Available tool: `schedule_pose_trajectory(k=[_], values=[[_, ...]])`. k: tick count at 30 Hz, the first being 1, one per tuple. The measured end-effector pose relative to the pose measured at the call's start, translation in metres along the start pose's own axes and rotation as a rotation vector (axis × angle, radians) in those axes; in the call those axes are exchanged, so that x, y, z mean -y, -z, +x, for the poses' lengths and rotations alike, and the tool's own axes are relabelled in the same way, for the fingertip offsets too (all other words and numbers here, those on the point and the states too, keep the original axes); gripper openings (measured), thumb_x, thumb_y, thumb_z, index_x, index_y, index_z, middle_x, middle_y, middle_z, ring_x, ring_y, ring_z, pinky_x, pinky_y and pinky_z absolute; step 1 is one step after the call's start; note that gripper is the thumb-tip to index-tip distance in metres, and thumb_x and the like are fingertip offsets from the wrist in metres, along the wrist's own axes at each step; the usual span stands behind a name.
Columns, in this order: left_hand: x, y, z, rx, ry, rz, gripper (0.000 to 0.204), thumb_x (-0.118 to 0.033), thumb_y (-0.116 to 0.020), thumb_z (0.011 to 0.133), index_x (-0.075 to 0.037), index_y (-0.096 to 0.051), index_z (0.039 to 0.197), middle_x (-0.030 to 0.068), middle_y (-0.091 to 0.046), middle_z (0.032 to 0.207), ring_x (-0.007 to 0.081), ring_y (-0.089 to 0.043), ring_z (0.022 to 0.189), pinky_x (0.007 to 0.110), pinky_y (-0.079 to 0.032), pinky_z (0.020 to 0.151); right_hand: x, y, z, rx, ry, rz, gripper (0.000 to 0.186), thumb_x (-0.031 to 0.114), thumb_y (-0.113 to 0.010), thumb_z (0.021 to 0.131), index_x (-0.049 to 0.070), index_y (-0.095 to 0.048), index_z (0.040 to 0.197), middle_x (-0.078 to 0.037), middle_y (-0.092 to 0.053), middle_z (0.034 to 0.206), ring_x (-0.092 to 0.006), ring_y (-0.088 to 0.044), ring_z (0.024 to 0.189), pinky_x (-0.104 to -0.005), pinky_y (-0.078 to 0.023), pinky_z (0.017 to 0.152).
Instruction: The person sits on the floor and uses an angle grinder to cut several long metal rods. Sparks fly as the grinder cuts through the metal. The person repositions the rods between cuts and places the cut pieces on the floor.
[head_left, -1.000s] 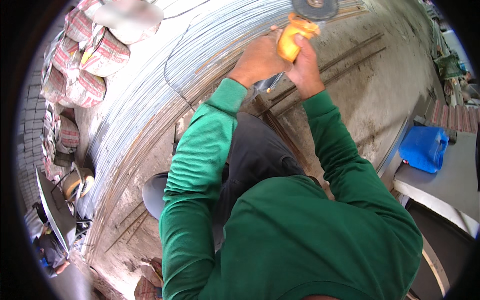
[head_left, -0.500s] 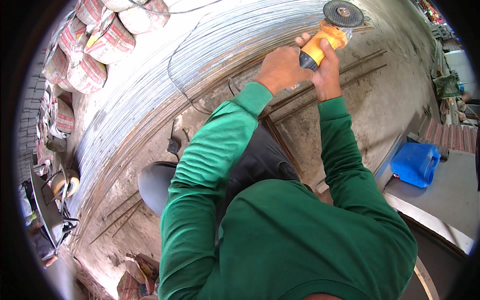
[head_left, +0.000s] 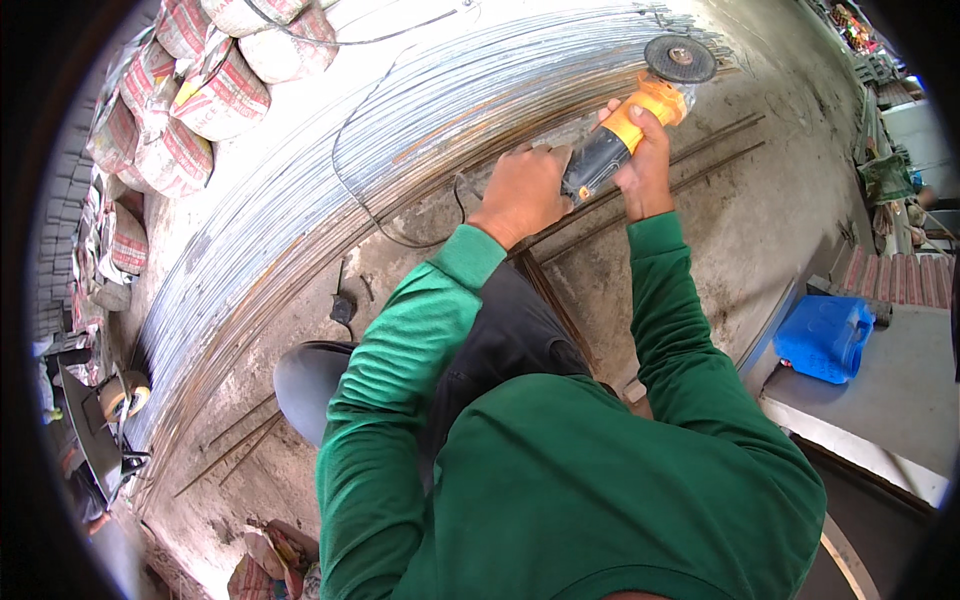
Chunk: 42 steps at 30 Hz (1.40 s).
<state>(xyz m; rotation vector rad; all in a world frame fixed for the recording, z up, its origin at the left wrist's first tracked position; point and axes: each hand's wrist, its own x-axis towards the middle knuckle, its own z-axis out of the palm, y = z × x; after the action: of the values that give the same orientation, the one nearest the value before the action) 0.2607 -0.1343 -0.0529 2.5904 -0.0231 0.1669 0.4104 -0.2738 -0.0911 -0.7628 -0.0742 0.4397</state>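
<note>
Both my hands hold a yellow and black angle grinder (head_left: 632,122). My left hand (head_left: 524,190) grips the black rear of its body. My right hand (head_left: 645,165) is wrapped around the yellow front part. The grey grinding disc (head_left: 680,58) sits at the far end, over the edge of a long bundle of steel rods (head_left: 330,170) lying on the concrete floor. My sleeves are green. A black power cord (head_left: 375,215) trails from the grinder across the rods.
Stacked cement sacks (head_left: 190,90) lie at the upper left. A blue plastic jerrycan (head_left: 825,338) stands at the right beside a grey slab (head_left: 880,410). Rusty bars (head_left: 700,160) lie on the floor near the grinder. A cutting machine (head_left: 110,420) sits at the far left.
The view has shifted, so the grinder and my hands now sit lower and further right in the picture. Both hands kept their grip on the grinder.
</note>
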Motion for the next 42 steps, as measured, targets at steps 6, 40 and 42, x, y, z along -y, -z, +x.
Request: schedule_pose_trajectory(k=[6,40,42], values=[[-0.006,-0.016,-0.002,-0.062,-0.021,0.097,0.054,-0.021,-0.075,0.072,-0.001,-0.056,0.118,0.0161,-0.064,0.101,0.0334,-0.06,0.1,0.043,-0.048,0.086,0.0,0.004,-0.009,-0.102,0.044,0.041,0.029,0.016,-0.063,0.086,0.003,-0.052,0.109,-0.012,-0.063,0.093,-0.0239,-0.064,0.083,-0.0366,-0.055,0.076],[0.047,0.039,-0.071,0.565,0.223,0.083,0.093,-0.019,-0.076,0.072,-0.015,-0.026,0.151,0.017,-0.036,0.149,0.0312,-0.036,0.136,0.048,-0.027,0.114,0.065,0.049,-0.061,0.119,-0.374,-0.393,0.041,0.022,-0.064,0.081,0.002,-0.05,0.114,-0.012,-0.062,0.095,-0.0234,-0.064,0.08,-0.0389,-0.057,0.069],[0.058,-0.017,-0.076,0.536,0.111,0.141,0.086,-0.018,-0.074,0.073,-0.016,-0.032,0.148,0.0146,-0.036,0.149,0.0312,-0.034,0.137,0.047,-0.025,0.115,0.065,0.035,-0.073,0.142,-0.339,-0.34,0.045,0.025,-0.063,0.082,0.002,-0.049,0.118,-0.012,-0.062,0.095,-0.0235,-0.064,0.081,-0.0393,-0.057,0.07]])
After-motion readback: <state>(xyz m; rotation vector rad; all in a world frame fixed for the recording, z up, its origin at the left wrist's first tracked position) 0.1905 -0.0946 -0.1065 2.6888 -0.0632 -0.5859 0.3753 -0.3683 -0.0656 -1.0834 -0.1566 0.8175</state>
